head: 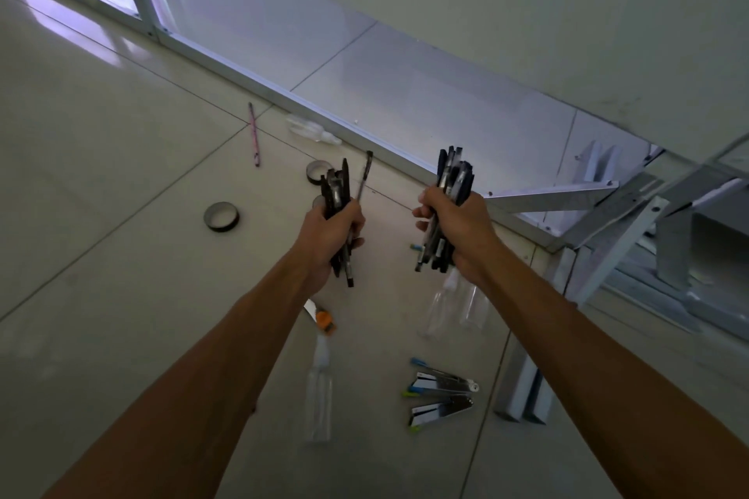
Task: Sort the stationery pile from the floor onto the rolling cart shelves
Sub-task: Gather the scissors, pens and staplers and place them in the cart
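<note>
At frame centre, the left hand (332, 233) and right hand (454, 227), held apart, each clasp a pen bundle (338, 190); firm, upright grips should prevent slippage during carrying.

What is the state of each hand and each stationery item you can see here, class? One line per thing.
Left hand: grips a bundle of dark pens, upright.
Right hand: grips a second pen bundle, upright.
Pink pencil: lying on the floor.
Tape roll: flat on the floor.
Orange cutter: on the floor, blade out.
Clear bottle: lying down.
</note>
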